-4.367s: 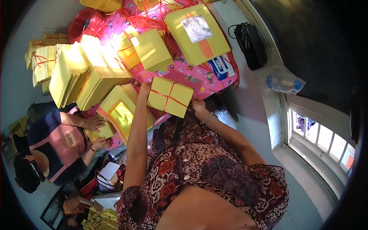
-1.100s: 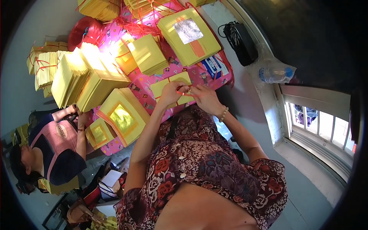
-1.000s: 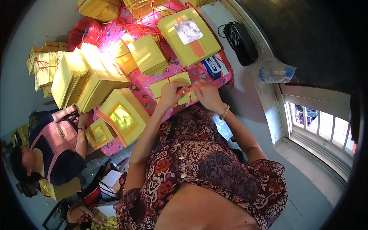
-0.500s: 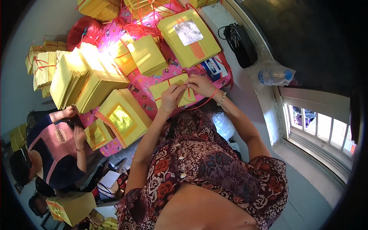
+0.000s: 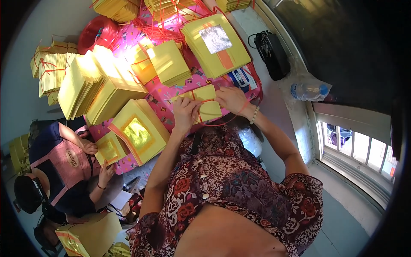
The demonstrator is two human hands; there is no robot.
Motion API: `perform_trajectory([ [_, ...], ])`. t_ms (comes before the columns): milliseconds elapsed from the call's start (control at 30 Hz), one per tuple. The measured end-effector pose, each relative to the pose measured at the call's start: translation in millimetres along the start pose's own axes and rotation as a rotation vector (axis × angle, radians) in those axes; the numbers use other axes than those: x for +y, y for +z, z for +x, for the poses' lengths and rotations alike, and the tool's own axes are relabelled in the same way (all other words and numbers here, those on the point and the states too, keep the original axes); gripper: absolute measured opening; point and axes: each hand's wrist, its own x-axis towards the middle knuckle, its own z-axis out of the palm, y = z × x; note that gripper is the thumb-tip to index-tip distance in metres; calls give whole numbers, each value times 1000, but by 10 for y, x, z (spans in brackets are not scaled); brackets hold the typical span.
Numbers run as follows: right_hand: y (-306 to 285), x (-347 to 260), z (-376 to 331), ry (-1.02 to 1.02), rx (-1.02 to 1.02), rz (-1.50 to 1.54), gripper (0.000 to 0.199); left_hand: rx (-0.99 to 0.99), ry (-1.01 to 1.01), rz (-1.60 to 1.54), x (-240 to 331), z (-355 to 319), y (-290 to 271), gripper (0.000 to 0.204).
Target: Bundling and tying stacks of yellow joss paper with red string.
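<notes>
A small stack of yellow paper [image 5: 210,111] lies on the pink table in front of me, with a thin red plastic string [image 5: 193,95] crossing over it. At its left side my left hand [image 5: 184,114] is closed, fingertips pinching the string. My right hand [image 5: 232,101] is closed at the stack's right edge and grips the string too. Between the hands the string runs taut over the paper. A loose length of it loops from near my left hand to my right wrist. The exact fingertip grips are partly hidden.
Beyond my hands stand a yellow paper stack [image 5: 168,63] and a larger one with a silver square [image 5: 215,39]. Tall yellow stacks [image 5: 115,79] fill the left. A red string coil [image 5: 95,35] lies behind them. A co-worker [image 5: 60,160] handles paper at left. A wrapped bottle [image 5: 310,91] sits on the ledge.
My hands have moved apart from the middle of the small stack, drawing the string taut sideways. The co-worker's hands have come down to the paper at the table's edge.
</notes>
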Motion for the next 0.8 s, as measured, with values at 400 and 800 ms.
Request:
perform_trajectory([
  [400,352,191,-208,225,55,446,24,-92,-247,-180,-81,-132,-89,10],
  [800,463,91,-248,432,135,716,22,-291,-498,-986,-22,97,182,10],
])
